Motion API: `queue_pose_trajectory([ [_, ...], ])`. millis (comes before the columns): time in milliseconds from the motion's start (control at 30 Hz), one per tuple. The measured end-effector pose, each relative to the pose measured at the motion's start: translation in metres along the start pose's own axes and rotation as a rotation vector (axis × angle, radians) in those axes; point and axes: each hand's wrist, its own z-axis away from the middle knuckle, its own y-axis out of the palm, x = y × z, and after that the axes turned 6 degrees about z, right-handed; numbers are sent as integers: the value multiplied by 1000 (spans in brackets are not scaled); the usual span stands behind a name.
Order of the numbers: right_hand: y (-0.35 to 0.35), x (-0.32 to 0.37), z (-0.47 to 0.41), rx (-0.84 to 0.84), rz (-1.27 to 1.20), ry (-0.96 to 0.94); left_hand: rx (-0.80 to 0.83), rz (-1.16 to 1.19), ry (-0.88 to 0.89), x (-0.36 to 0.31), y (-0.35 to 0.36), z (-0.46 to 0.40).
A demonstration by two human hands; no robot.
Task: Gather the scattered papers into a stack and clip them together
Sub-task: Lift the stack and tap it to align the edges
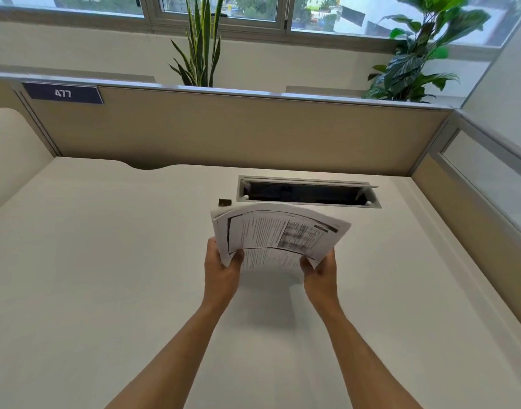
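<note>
A stack of printed papers [278, 231] is held up above the white desk [105, 261], tilted and bowed, its sheets not quite squared at the left edge. My left hand [221, 268] grips the stack's lower left corner and my right hand [319, 273] grips its lower right corner. A small black binder clip [224, 202] lies on the desk just behind the stack's upper left corner, apart from both hands.
An open cable tray hatch [308, 192] is sunk in the desk behind the papers. A beige partition [238, 131] with a "477" label [63, 93] closes off the back, another panel the right side. Plants stand behind the partition.
</note>
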Motion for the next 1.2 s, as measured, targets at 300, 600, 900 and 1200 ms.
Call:
queue_pose_trajectory([
  [300, 1, 19, -10, -55, -61, -72, 15, 13, 27, -10, 7, -11],
  [600, 2, -24, 4, 7, 44, 57, 61, 8, -134, 22, 1, 3],
  [900, -10, -28, -11, 138, 29, 267, 188, -82, -415, 30, -16, -15],
  [1200, -12, -34, -13, 386, 105, 430, 232, 215, -644, 33, -27, -16],
])
